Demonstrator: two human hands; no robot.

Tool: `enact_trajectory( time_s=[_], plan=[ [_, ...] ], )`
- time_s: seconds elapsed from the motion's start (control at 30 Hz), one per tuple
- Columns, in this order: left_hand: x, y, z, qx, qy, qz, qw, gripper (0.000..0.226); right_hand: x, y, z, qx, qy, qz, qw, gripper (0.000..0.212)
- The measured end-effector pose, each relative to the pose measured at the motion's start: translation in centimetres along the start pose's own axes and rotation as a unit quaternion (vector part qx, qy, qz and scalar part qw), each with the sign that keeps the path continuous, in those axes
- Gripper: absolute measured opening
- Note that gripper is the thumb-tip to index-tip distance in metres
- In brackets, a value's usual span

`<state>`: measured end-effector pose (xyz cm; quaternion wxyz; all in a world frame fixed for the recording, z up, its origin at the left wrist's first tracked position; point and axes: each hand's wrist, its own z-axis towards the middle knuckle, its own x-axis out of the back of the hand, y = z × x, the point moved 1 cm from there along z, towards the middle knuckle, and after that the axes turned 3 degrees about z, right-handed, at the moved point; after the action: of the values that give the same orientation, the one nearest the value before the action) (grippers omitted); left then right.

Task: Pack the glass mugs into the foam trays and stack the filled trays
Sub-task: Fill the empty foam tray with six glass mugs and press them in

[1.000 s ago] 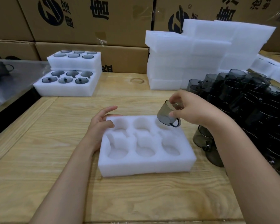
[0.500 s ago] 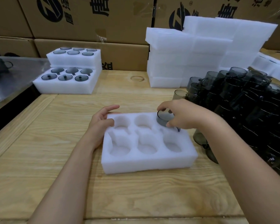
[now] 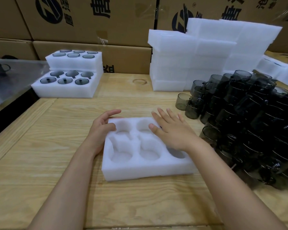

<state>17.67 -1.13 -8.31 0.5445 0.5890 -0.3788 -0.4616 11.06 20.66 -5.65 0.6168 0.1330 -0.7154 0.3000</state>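
A white foam tray (image 3: 146, 171) with six round pockets lies on the wooden table (image 3: 56, 130) in front of me. My left hand (image 3: 100, 130) grips its far left corner, thumb on top and fingers along the far edge. My right hand (image 3: 173, 130) lies flat with straight fingers over the far right pocket. The mug under it is hidden except for a dark sliver by the thumb. The other pockets in sight hold nothing. A heap of dark glass mugs (image 3: 249, 117) is piled at the right.
Two filled foam trays (image 3: 65, 90) are stacked stepwise at the far left. Stacks of empty foam trays (image 3: 189, 55) stand at the back, with cardboard boxes (image 3: 123, 55) behind them. A metal surface (image 3: 10, 80) borders the table's left side.
My right hand carried a mug down into the far right pocket, let go of it and now lies flat on top. My left hand stayed on the tray's corner.
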Motion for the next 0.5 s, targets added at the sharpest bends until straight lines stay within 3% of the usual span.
enact_trajectory(
  time_s=[0.2,0.23,0.3,0.37,0.4,0.5],
  plan=[
    [-0.1,0.1,0.0,0.007,0.006,-0.008,1.0,0.063,0.5,-0.4,-0.7,-0.009,0.022,0.024,0.999,0.063],
    [-0.1,0.1,0.0,0.009,0.006,-0.007,1.0,0.063,0.9,-0.5,-1.3,-0.025,0.055,0.036,0.998,0.062],
    [-0.1,0.1,0.0,0.009,0.006,-0.008,1.0,0.063,1.5,-0.6,-2.9,-0.078,0.197,0.018,0.977,0.049],
    [-0.2,0.1,-0.1,0.01,0.008,-0.006,1.0,0.063,1.8,-0.6,-4.7,-0.129,0.338,-0.065,0.93,0.031],
    [-0.2,0.1,-0.1,0.011,0.008,-0.006,1.0,0.063,1.8,-0.6,-5.5,-0.143,0.369,-0.092,0.913,0.026],
    [-0.2,0.2,-0.1,0.012,0.01,-0.006,1.0,0.062,1.6,-0.3,-6.6,-0.221,0.26,-0.14,0.929,0.03]
  ],
)
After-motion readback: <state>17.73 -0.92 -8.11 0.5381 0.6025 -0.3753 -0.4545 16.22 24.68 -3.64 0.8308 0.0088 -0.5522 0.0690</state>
